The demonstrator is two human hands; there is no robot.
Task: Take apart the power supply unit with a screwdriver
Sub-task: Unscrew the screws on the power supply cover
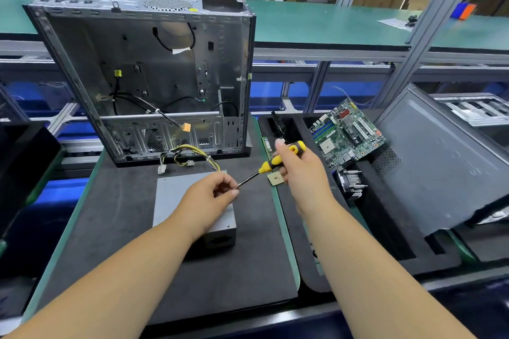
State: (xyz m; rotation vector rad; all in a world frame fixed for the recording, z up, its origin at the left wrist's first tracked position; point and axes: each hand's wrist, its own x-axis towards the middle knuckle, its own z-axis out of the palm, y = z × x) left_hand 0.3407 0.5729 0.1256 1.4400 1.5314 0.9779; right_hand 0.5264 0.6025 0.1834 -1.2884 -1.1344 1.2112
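Note:
The grey power supply unit (172, 195) lies flat on the black mat, its yellow and black cable bundle (190, 155) trailing toward the case. My right hand (298, 170) grips the yellow and black handle of the screwdriver (278, 159), held in the air above the unit's right edge. The shaft slants down to the left. My left hand (209, 199) hovers over the unit with its fingers curled and pinches the tip of the shaft. Whether a screw sits at the tip I cannot tell.
An emptied computer case (148, 74) stands upright behind the unit. To the right lie a small CPU chip (275, 179), a green motherboard (347, 133), a heatsink (351, 183) and a grey side panel (443, 162). The black mat (115, 217) covers the bench.

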